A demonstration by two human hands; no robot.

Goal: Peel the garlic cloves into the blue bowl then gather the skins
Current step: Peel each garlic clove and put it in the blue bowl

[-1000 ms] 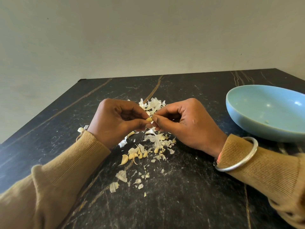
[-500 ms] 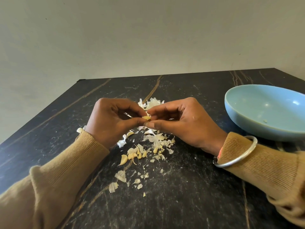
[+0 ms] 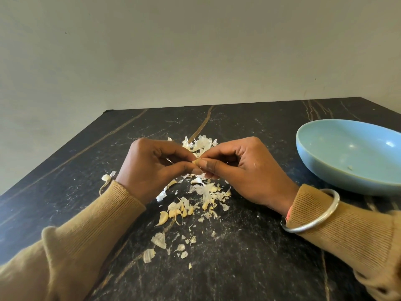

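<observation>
We judge this to be a home kitchen or dining corner. Grounds: a dark, marble-look table (image 3: 249,268) with brown veins stands against a plain off-white wall (image 3: 195,51). A glazed blue bowl (image 3: 314,164) of household kind sits at its right side. Loose garlic cloves (image 3: 173,212) and papery skins (image 3: 202,144) lie strewn directly on the tabletop. The left hand (image 3: 152,168) and right hand (image 3: 245,170) pinch one clove (image 3: 195,162) bare, in everyday dress: knitted tan sleeves (image 3: 86,224) and a metal bangle (image 3: 312,222).

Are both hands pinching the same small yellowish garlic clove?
Yes, the left hand and right hand both pinch the small yellowish garlic clove.
</observation>
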